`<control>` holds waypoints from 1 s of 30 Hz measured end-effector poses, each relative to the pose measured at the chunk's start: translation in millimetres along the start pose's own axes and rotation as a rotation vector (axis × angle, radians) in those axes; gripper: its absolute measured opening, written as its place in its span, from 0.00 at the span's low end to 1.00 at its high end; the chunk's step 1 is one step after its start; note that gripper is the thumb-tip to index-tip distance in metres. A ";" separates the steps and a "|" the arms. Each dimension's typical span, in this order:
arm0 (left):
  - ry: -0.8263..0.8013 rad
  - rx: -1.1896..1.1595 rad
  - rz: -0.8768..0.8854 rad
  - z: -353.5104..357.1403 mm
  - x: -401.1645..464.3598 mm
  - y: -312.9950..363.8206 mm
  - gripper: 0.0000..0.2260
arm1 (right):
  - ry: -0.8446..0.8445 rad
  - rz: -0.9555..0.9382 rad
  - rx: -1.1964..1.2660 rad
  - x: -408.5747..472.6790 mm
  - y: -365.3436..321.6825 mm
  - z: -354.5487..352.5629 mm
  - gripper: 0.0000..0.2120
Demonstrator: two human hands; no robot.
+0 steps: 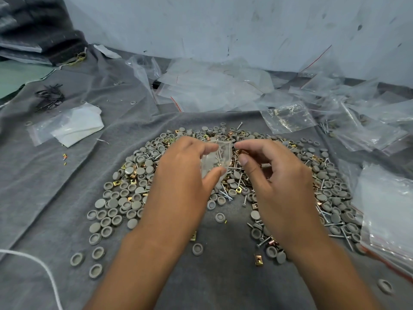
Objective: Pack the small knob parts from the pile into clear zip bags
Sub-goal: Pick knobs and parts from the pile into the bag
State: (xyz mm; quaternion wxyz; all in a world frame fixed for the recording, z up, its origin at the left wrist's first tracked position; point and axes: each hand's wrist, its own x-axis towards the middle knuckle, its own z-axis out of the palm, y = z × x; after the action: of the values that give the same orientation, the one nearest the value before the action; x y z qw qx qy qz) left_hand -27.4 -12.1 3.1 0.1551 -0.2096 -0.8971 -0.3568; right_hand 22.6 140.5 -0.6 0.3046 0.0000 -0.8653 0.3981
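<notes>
A wide pile of small grey round knob parts (125, 198), mixed with screws and brass clips, lies on the grey felt in front of me. Above its middle my left hand (185, 173) pinches a small clear zip bag (215, 158) between thumb and fingers; a screw and some parts show through it. My right hand (274, 175) is at the bag's right edge with thumb and forefinger curled at its top corner, pinching what looks like a small brass piece. Both forearms reach in from the bottom edge.
Loose empty clear zip bags (214, 86) are heaped at the back by the wall. Filled bags (388, 211) stack at the right. A white folded sheet on a bag (73, 124) and black ties (49, 97) lie at left. A white cord (33, 262) crosses the bottom left.
</notes>
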 end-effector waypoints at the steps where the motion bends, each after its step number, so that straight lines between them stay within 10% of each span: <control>1: 0.004 -0.014 0.008 -0.7 -0.1 0.9 0.18 | -0.006 -0.005 0.004 -0.1 -0.8 1.0 0.06; 12: -0.011 -0.084 0.061 -2.3 -2.3 10.4 0.20 | 0.015 -0.172 -0.169 3.3 -2.1 4.2 0.13; 30: 0.013 -0.082 0.118 -6.6 -0.9 6.0 0.12 | -0.212 0.169 0.219 7.3 -0.4 -9.5 0.05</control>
State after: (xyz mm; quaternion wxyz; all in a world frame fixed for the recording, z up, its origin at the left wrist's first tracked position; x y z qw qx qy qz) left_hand -22.8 -13.1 10.8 0.1728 -0.2658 -0.8669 -0.3847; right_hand 21.8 148.6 8.3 0.1753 0.0022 -0.8410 0.5118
